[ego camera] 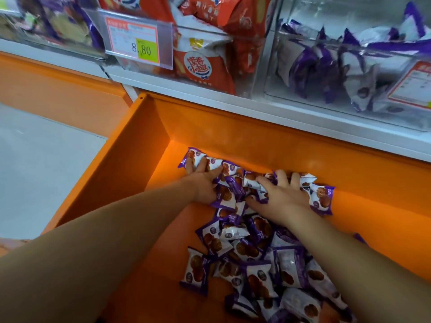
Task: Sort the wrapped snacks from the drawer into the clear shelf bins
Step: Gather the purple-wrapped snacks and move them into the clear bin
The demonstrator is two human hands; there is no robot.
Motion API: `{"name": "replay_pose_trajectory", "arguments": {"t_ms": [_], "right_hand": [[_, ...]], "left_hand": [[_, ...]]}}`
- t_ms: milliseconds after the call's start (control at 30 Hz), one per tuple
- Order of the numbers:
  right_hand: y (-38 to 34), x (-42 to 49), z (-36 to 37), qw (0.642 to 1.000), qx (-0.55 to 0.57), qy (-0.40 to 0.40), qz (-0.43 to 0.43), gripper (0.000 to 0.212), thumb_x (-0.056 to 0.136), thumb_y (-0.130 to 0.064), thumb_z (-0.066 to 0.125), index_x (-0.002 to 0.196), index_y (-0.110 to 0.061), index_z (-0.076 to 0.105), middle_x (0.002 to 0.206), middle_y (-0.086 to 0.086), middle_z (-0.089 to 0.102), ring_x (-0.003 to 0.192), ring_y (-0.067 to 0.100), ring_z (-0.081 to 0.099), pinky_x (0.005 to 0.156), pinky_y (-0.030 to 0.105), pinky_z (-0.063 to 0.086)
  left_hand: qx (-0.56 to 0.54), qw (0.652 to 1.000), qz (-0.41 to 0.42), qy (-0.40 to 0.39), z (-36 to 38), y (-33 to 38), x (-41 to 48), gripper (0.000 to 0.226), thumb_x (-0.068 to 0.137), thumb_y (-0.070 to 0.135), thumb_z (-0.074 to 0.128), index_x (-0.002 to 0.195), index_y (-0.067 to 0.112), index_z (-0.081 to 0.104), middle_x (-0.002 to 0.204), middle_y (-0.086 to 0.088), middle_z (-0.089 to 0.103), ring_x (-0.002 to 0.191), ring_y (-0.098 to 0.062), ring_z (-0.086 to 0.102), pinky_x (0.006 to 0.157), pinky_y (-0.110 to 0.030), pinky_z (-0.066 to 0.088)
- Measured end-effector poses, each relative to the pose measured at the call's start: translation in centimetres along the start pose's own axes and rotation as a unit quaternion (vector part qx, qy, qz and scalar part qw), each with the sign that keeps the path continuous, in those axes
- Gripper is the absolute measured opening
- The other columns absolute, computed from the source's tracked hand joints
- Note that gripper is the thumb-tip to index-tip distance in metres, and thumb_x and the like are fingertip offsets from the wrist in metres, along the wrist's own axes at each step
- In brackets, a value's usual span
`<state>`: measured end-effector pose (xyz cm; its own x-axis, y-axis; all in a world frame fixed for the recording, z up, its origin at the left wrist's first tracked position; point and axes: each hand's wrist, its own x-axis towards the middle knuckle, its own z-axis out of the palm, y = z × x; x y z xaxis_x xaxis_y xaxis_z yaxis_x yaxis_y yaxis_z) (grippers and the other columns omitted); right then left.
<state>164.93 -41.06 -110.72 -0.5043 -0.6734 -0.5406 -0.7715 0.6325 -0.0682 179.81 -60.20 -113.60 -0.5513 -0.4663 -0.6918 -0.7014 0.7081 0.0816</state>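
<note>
The wrapped snacks (254,248) are small pillow packets, purple and white, each printed with round brown cakes. They lie heaped in the orange drawer (210,127), from the frame's centre down to 5 o'clock. They overlap too much for an exact count, but there are well over twenty. My left hand (201,180) lies spread flat on the packets at the heap's 11 o'clock end, gripping nothing. My right hand (283,194) is splayed at 1 o'clock, fingertips sunk among the wrappers. At 12 o'clock stand three clear bins: purple packs (58,19), orange-red packs (210,43), purple-white packs (349,66). Two price tags (137,43) hang there.
</note>
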Motion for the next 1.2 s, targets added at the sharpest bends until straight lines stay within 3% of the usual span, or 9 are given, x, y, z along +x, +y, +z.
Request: {"name": "replay_pose_trajectory", "arguments": {"t_ms": [133,200,300,467,533,667,800,1033,1200], "right_hand": [[2.2,-2.9,0.6,0.999,0.031,-0.018,0.001,0.082,0.081,-0.091,0.037,0.151,-0.056,0.016,0.162,-0.004,0.005,0.151,0.042,-0.005,0.114,0.060,0.034],[3.5,-4.5,0.5,0.998,0.059,-0.023,0.001,0.083,0.079,-0.090,0.042,0.151,-0.059,0.016,0.162,-0.005,0.007,0.151,0.040,-0.002,0.112,0.057,0.038],[5.7,-6.6,-0.4,0.998,0.053,-0.006,-0.018,0.092,0.075,-0.092,0.047,0.154,-0.057,0.015,0.162,-0.008,0.014,0.148,0.033,0.018,0.107,0.051,0.044],[9.6,-6.8,-1.5,0.997,0.079,0.023,0.007,0.117,0.055,-0.105,0.045,0.155,-0.056,0.010,0.160,-0.011,0.023,0.143,0.027,0.024,0.108,0.048,0.043],[10.5,-6.0,-1.6,0.990,0.135,0.010,0.031,0.131,0.043,-0.107,0.049,0.156,-0.056,0.006,0.161,-0.012,0.017,0.145,0.029,0.015,0.114,0.052,0.038],[10.8,-4.5,-1.4,0.972,0.214,-0.055,0.077,0.154,0.035,-0.092,0.077,0.158,-0.051,-0.005,0.158,-0.016,0.000,0.151,0.031,-0.005,0.123,0.058,0.021],[12.5,-3.3,-0.3,0.954,0.254,-0.090,0.133,0.156,0.028,-0.087,0.084,0.154,-0.060,-0.004,0.166,-0.011,-0.018,0.152,0.034,-0.024,0.125,0.058,0.007],[11.5,-2.9,0.5,0.954,0.262,-0.117,0.088,0.158,0.024,-0.085,0.086,0.154,-0.059,0.000,0.168,-0.011,-0.014,0.156,0.036,-0.003,0.123,0.063,0.016],[10.1,-3.4,-0.2,0.942,0.293,-0.160,0.045,0.160,0.040,-0.052,0.101,0.154,-0.056,-0.011,0.167,-0.010,-0.023,0.157,0.028,-0.005,0.124,0.057,0.019]], "left_hand": [[-0.042,0.999,0.033,-0.010,-1.2,3.6,-3.8,0.054,0.105,0.044,0.030,0.158,0.035,0.029,0.171,-0.001,-0.005,0.153,-0.040,-0.021,0.118,-0.071,-0.012],[-0.080,0.995,0.040,-0.035,-1.5,5.6,-6.2,0.063,0.103,0.065,0.027,0.160,0.040,0.020,0.167,0.008,-0.006,0.152,-0.035,-0.025,0.120,-0.061,-0.016],[-0.072,0.995,0.035,-0.063,-0.7,7.4,-7.8,0.104,0.081,0.083,0.055,0.161,0.044,0.001,0.169,0.000,-0.016,0.150,-0.041,-0.027,0.122,-0.062,-0.001],[-0.042,0.995,0.085,0.011,-0.7,7.9,-6.3,0.120,0.071,0.087,0.062,0.160,0.043,-0.003,0.163,-0.003,0.034,0.137,-0.032,0.048,0.103,-0.045,0.051],[-0.059,0.995,0.065,0.038,-1.4,7.4,-5.8,0.128,0.063,0.087,0.068,0.159,0.046,-0.007,0.167,-0.003,0.021,0.143,-0.034,0.041,0.105,-0.050,0.050],[-0.088,0.996,0.016,0.003,-1.4,5.8,-4.1,0.151,0.043,0.084,0.082,0.150,0.058,-0.022,0.169,-0.002,-0.019,0.154,-0.044,-0.008,0.121,-0.063,0.021],[-0.103,0.993,0.039,-0.032,-0.4,6.6,-2.8,0.149,0.044,0.079,0.085,0.143,0.066,-0.026,0.169,0.000,-0.016,0.153,-0.047,-0.008,0.120,-0.067,0.018],[-0.088,0.989,0.109,-0.041,-0.2,10.4,-3.5,0.147,0.056,0.057,0.095,0.143,0.067,-0.023,0.168,0.003,-0.003,0.151,-0.050,0.000,0.116,-0.066,0.028],[-0.126,0.977,0.148,-0.086,0.1,11.2,-4.5,0.151,0.056,0.044,0.099,0.138,0.072,-0.025,0.167,0.002,-0.019,0.155,-0.040,0.008,0.112,-0.057,0.040]]}}
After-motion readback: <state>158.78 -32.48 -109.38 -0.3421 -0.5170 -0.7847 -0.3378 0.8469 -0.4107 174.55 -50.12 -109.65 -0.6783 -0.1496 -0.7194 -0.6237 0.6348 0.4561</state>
